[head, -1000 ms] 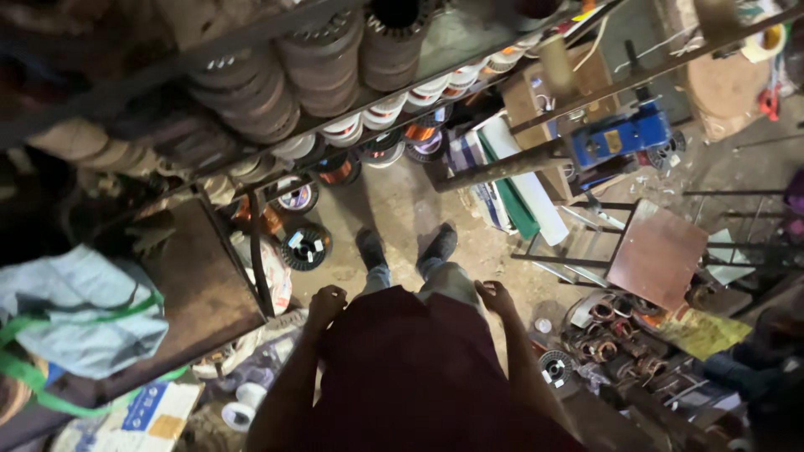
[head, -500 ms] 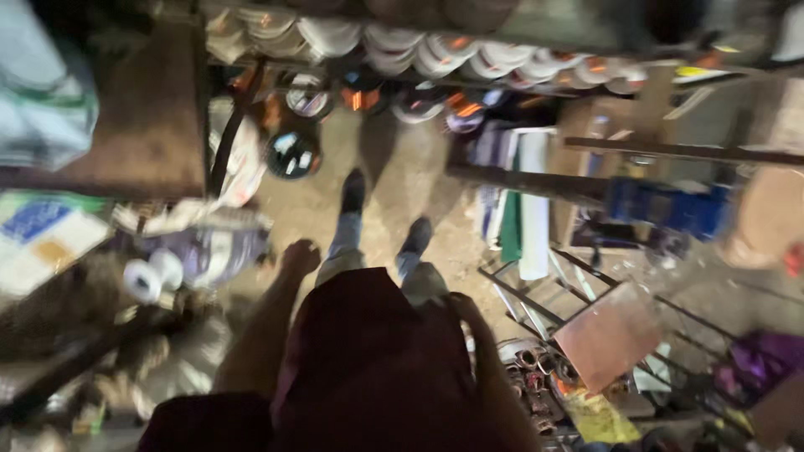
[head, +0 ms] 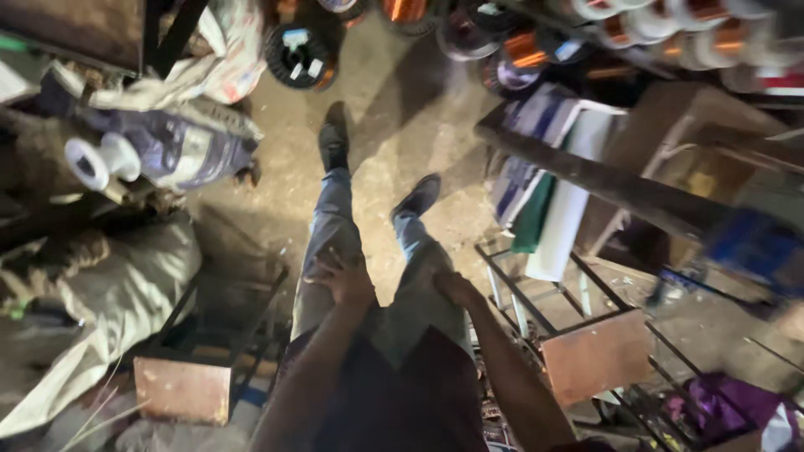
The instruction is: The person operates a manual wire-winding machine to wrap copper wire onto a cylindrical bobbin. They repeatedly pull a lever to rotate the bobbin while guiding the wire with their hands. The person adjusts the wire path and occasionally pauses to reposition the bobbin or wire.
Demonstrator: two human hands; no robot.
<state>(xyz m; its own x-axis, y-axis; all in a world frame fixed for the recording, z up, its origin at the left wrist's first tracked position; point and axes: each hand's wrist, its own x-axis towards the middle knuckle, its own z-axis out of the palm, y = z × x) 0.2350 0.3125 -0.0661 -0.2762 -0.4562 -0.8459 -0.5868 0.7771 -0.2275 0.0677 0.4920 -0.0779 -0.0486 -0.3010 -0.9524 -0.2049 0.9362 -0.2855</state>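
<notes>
I look straight down at my own legs in grey trousers point(head: 335, 226) and dark shoes point(head: 333, 134) on a dusty concrete floor. My left hand point(head: 342, 274) rests on my left thigh with fingers spread, holding nothing. On the right knee lies my right hand point(head: 455, 287), also with nothing in it. Both forearms reach down from a dark red shirt point(head: 402, 402).
A small metal stool point(head: 180, 385) stands at the lower left, another metal-framed stool point(head: 596, 356) at the right. Sacks and a white plastic spool point(head: 102, 159) lie to the left. Reels of copper wire point(head: 523, 50) line the top. A dark beam point(head: 603, 180) crosses the right.
The view has tilted down and left; the shelves of reels slid to the top edge. My legs have moved closer in view, and my hands now rest on my thighs.
</notes>
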